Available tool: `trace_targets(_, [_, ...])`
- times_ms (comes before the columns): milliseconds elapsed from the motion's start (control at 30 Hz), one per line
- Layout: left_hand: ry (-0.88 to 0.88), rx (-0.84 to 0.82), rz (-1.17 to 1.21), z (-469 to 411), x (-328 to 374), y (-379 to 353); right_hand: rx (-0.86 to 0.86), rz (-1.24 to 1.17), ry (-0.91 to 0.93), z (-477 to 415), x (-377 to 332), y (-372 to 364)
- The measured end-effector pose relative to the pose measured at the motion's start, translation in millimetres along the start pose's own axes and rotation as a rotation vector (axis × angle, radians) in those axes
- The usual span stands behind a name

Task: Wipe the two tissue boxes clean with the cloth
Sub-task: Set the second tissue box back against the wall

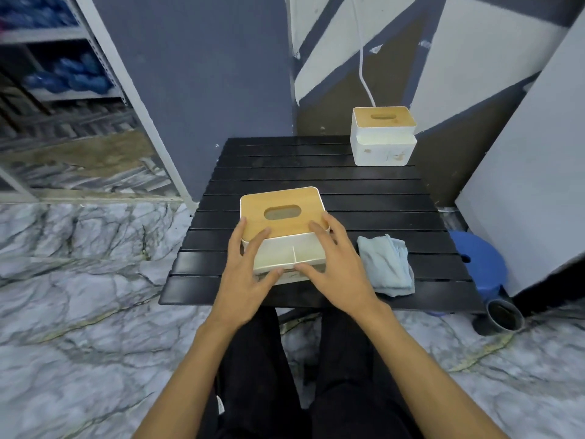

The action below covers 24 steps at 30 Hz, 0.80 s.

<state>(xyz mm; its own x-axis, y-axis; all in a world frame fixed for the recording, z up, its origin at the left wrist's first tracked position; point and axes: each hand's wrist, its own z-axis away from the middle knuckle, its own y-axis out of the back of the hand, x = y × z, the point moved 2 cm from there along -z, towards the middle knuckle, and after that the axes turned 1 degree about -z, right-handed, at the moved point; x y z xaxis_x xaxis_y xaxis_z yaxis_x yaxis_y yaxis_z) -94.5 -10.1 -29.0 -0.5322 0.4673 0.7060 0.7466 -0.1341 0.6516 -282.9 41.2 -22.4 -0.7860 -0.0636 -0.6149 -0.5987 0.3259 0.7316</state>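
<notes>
Left hand point(247, 267): lying spread over the left side of the near tissue box point(286, 228). The fingers are nearly straight on the wooden lid and the thumb is touching the front rim, clasping nothing.
Right hand point(335, 264): resting likewise on the box's right side, fingers extended, thumb at the front rim.
Near tissue box: sitting at lower centre of frame. The hands are covering both ends of its white front tray.
Cloth point(384, 264): lying crumpled just right of the right hand, untouched.
Far tissue box point(383, 136): standing at upper right of centre, well apart from both hands and showing smudges on its front.
Table point(316, 172): black, slatted, bearing all three items.
Surroundings: a blue stool point(478, 261) and a dark cup point(503, 315) are standing on the floor at right.
</notes>
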Motion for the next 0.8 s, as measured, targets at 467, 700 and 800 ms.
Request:
trace_targets(467, [0.071, 0.004, 0.031, -45, -32, 27, -0.008, -0.052, -0.014, -46, -9, -22])
trace_targets(700, [0.097, 0.101, -0.058, -98, -61, 42, -0.009, -0.103, -0.023, -100, -10, -43])
trace_targets(800, [0.11, 0.13, -0.047, -120, -73, 46, 0.002, -0.129, -0.032, -125, -9, -55])
